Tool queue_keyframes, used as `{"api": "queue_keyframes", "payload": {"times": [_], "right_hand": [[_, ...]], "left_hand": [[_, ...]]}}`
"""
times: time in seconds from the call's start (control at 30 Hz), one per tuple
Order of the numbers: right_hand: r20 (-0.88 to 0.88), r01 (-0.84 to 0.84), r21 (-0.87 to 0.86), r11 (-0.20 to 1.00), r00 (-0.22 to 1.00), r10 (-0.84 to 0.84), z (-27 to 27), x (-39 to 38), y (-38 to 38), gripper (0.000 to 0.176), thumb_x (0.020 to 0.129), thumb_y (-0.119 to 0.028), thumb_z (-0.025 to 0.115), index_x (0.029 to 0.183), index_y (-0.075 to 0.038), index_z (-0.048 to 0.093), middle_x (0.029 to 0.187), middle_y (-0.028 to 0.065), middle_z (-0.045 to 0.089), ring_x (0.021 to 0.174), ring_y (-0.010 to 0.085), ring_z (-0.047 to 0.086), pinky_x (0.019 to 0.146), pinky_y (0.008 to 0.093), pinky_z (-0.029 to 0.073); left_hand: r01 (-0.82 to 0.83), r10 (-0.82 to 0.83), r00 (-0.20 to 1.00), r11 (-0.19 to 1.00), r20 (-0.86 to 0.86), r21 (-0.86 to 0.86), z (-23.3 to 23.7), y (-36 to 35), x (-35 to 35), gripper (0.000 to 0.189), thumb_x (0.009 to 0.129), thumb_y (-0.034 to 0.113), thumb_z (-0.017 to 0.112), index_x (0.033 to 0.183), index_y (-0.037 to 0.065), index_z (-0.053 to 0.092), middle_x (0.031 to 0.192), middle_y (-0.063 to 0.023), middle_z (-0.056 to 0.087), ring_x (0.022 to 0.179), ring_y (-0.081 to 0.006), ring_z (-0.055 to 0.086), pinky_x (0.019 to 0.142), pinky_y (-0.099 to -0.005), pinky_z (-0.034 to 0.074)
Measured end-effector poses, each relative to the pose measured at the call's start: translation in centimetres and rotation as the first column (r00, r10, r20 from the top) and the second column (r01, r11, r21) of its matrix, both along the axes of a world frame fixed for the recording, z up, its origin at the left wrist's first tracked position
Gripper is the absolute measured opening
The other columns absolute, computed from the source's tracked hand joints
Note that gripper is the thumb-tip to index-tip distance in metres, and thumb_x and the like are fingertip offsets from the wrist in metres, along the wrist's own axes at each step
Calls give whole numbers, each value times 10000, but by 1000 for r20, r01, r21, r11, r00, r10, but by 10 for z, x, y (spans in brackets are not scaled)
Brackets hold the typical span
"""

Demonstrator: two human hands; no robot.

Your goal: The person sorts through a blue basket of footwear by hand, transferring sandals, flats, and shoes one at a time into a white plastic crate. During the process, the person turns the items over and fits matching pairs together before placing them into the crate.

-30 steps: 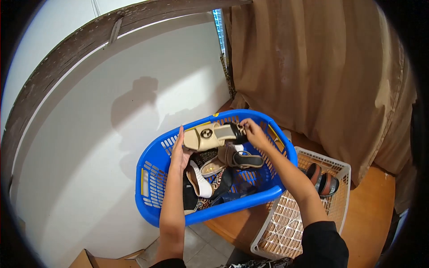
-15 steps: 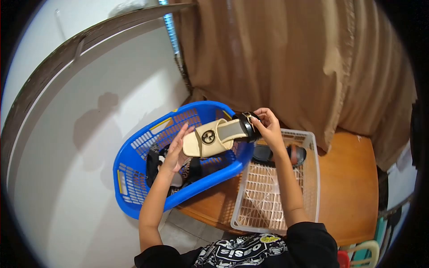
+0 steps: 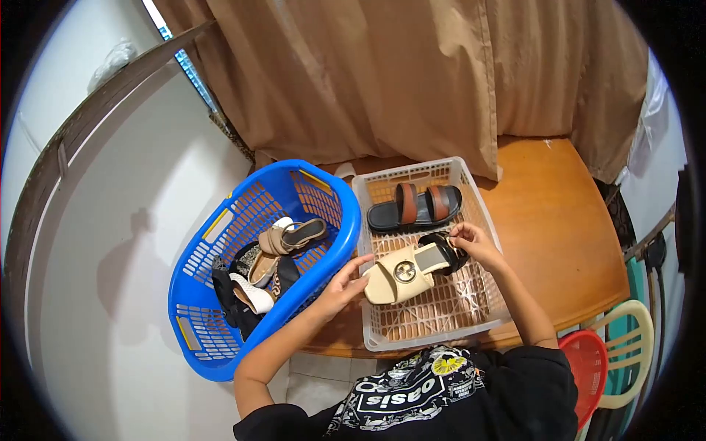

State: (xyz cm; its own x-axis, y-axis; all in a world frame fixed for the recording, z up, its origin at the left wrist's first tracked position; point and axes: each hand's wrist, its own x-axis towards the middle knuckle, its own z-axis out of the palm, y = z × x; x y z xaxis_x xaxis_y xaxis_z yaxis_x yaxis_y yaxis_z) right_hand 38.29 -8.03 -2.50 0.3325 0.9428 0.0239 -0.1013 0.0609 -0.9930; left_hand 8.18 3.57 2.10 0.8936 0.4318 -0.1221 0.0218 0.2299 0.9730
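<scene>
Over the white crate, I hold a cream slide sandal (image 3: 397, 276) with a round dark emblem on its band. A black sandal (image 3: 444, 250) overlaps its heel end, and part of it is hidden. My left hand (image 3: 340, 288) grips the cream sandal's toe end between thumb and fingers. At the other end, my right hand (image 3: 476, 247) pinches the black sandal. A pair of black sandals with brown straps (image 3: 415, 207) lies at the far end of the white plastic crate (image 3: 376, 339).
To the left, a blue laundry basket (image 3: 347, 228) holds several shoes, among them a tan strappy sandal (image 3: 290, 237) and a white shoe (image 3: 252, 294). The wooden table (image 3: 551, 220) carries the crate. A brown curtain (image 3: 353, 81) hangs behind; a red basket (image 3: 585, 371) stands at lower right.
Both hands have carried the cream and black sandals from above the blue basket rightward to over the white crate. My view has shifted right, exposing the brown-strapped pair and the basket's shoes.
</scene>
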Motion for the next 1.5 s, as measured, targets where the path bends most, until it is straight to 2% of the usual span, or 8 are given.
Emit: {"api": "queue_keyframes", "payload": {"times": [0.1,0.13,0.4,0.53,0.6,0.7,1.07,1.5], "right_hand": [[-20,55,-180,982,998,-60,-4,7,-9,85,779,-16,535,850,-60,519,753,-9,531,667,65,487,587,183,388],[1,58,-144,988,998,-58,-16,16,-3,83,792,-72,532,862,-113,520,706,-50,521,542,35,452,414,176,329],[-220,219,-365,905,924,-313,-25,30,23,161,797,9,494,927,-81,466,785,42,517,674,130,497,565,252,427],[-47,303,-250,920,945,-324,-49,26,41,147,818,-76,513,925,-169,473,720,2,501,491,83,374,354,235,219],[4,283,-384,879,953,-304,-46,25,41,151,822,-75,512,933,-165,464,728,3,501,526,82,383,383,226,242],[69,247,-396,885,968,-239,-64,31,53,165,826,-81,508,964,-138,438,772,18,490,608,95,378,460,234,290],[133,221,-415,883,974,-181,-67,39,50,327,796,-105,537,1071,-38,374,966,106,490,844,160,474,707,272,406],[64,202,-313,928,979,-192,-79,48,61,274,798,-71,515,1047,-16,416,893,70,519,780,145,492,696,258,409]], "left_hand": [[-125,125,992,992,-13,16,-11,-6,32,375,866,193,493,1202,57,399,1121,-31,470,1025,-112,451,855,-262,385],[-186,187,982,982,-39,23,-15,-3,44,348,863,191,498,1174,55,422,1099,-28,477,1003,-109,461,840,-258,396],[-262,249,962,958,-115,-117,-80,83,121,293,870,175,467,1146,74,459,1060,-54,533,927,-140,530,765,-285,458],[-541,550,827,835,-114,100,-118,103,137,269,818,179,529,1049,43,523,1005,-103,545,950,-210,503,831,-296,386],[-375,587,808,587,-58,717,-126,94,137,281,789,190,557,1019,31,529,998,-159,522,977,-268,476,858,-331,367],[-43,518,845,309,-130,950,-129,68,133,317,804,239,506,1039,27,513,1056,-203,476,985,-380,441,876,-423,347],[226,353,888,223,-294,948,-104,49,125,705,735,516,527,1216,24,376,1185,-241,383,1101,-429,354,951,-457,287],[360,336,853,174,-398,917,-109,52,123,808,641,193,702,1272,7,234,1229,-318,313,1175,-434,298,968,-490,266]]}}
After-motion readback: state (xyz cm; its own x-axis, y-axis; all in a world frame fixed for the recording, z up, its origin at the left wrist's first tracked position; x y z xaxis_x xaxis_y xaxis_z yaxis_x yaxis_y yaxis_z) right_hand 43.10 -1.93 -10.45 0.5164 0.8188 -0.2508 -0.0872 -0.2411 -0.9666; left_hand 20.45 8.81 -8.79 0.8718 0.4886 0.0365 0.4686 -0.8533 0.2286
